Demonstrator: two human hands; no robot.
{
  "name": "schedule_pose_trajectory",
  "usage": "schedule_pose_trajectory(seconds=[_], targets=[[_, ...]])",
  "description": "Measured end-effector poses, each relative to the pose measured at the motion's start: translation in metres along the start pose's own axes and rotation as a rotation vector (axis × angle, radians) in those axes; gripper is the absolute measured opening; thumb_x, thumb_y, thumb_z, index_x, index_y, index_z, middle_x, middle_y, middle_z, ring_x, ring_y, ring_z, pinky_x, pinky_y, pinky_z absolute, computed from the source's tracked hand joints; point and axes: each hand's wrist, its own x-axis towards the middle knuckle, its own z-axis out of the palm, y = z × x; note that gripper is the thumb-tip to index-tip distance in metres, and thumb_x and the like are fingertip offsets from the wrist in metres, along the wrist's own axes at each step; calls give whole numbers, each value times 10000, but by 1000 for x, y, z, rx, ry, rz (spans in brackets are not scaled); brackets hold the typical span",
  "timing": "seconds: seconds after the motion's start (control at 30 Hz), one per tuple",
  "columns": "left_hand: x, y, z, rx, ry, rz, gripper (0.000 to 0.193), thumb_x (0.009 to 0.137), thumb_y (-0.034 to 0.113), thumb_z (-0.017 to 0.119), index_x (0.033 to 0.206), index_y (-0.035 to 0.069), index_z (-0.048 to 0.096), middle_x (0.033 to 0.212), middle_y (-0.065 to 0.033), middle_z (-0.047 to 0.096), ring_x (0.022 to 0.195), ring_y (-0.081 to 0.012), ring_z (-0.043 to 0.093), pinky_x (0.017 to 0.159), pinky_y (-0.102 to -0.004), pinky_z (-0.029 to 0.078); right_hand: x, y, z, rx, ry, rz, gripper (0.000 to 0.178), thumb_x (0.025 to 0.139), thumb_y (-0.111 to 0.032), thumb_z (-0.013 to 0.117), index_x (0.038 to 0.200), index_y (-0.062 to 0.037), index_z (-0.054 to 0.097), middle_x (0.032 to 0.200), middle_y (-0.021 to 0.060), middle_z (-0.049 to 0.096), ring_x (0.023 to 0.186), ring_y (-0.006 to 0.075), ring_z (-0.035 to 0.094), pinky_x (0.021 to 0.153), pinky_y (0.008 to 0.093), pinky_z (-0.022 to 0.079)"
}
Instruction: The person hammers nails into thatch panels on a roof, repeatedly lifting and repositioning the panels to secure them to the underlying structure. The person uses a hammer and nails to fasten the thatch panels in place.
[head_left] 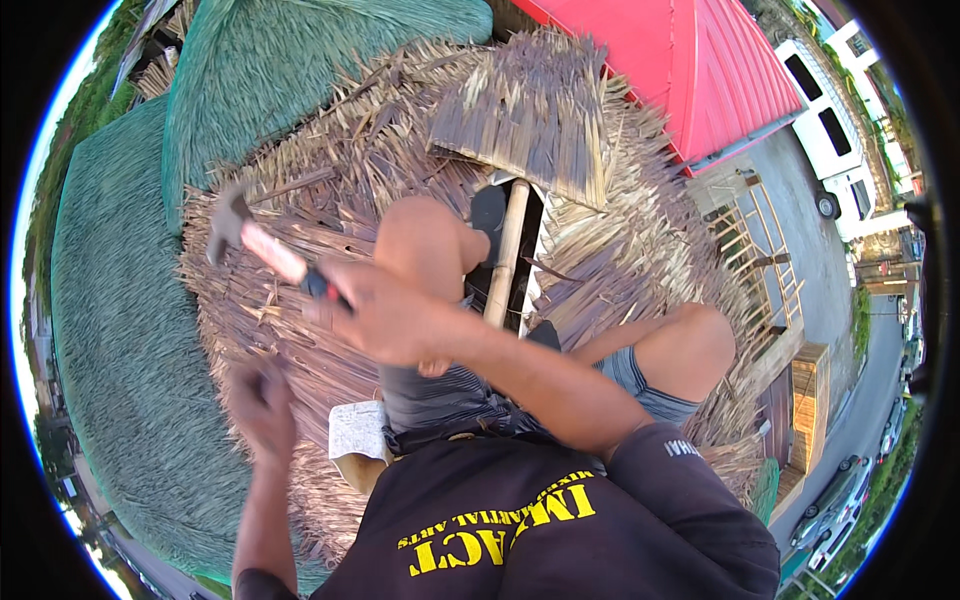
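My right hand [380,312] is wrapped round the grip of a claw hammer [272,252], its metal head pointing left over the thatch. Motion blurs the hammer. Lower left, my left hand [262,410] hangs close to the brown thatched roof [325,225]; its fingers are bent but smeared, so whether they hold anything cannot be told. Between my legs a bamboo pole [508,250] runs along a dark gap in the thatch. A loose-edged thatch panel [525,125] lies past the far end of that pole. At my waist sits a whitish open container [360,432].
Green thatched roofs [120,300] adjoin on the left and far left. A red metal roof [690,70] rises at the far right. Below on the right are a bamboo frame [765,255], a white van [825,130] and a road [850,420]. My dark shoe [488,225] rests beside the gap.
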Motion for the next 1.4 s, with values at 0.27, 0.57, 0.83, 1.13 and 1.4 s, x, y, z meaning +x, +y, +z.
schedule_pose_trajectory(seconds=[0.27,0.57,0.83,1.13,1.4], targets=[[159,70,78,-25,-138,288,107,989,103,605,1064,34,573,862,3,560,710,-53,460,610,-215,394,30,-13,-140,-145,422,130,353,921,-321,702,925,14,590,682,109,611,616,227,589,632,403,492],[185,130,158,205,-590,583,115,956,129,632,1006,25,631,763,-19,602,696,-80,525,630,-275,449,12,16,-133,-136,565,119,369,941,-355,687,987,-5,580,686,107,602,653,233,594,657,400,488],[173,167,178,592,-557,804,213,895,213,635,1010,36,611,875,-174,687,820,-394,659,709,-475,517,-12,8,-137,16,586,158,309,960,-293,672,929,9,613,673,91,605,626,195,582,602,375,462],[149,106,222,130,-722,420,80,953,37,597,1016,-1,629,908,-77,689,809,-160,685,718,-307,551,-23,63,-127,248,774,243,283,957,-233,653,801,-6,589,598,26,565,506,110,529,473,325,402],[-69,180,174,-1586,-1295,-426,368,961,376,645,1013,22,559,861,-73,579,761,-183,565,693,-327,471,-35,130,-107,411,756,515,287,945,-236,657,753,-34,587,611,50,574,478,158,544,470,361,460]])
